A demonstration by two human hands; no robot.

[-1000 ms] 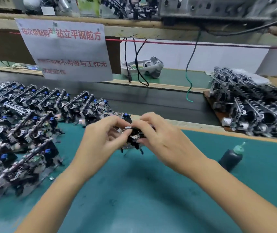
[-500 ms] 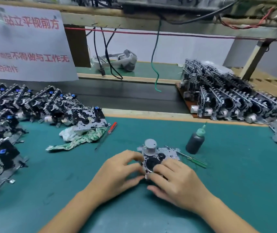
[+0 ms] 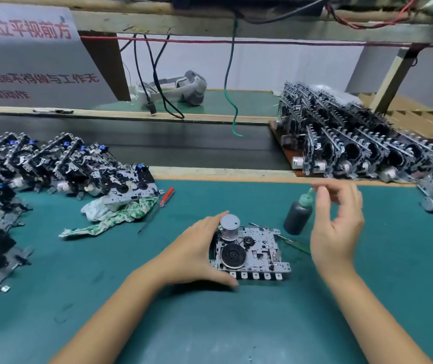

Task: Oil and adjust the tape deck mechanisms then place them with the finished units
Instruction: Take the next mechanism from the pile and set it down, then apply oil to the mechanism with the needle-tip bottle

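On the green bench mat [image 3: 367, 298] the left hand [image 3: 194, 254] steadies the tape deck mechanism [image 3: 249, 252] while the empty, loosely open right hand [image 3: 337, 227] should probably take the oil bottle [image 3: 297, 215] low and squeeze gently.

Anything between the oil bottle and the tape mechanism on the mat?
Head view: only the green screwdriver crosses between oil bottle and mechanism; otherwise bare mat.

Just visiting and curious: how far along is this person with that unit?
Done: the mechanism lies flat on the mat. In hand: left hand grips it while right hand reaches by the oil bottle, not gripping it. Left: oiling, adjusting, placing.
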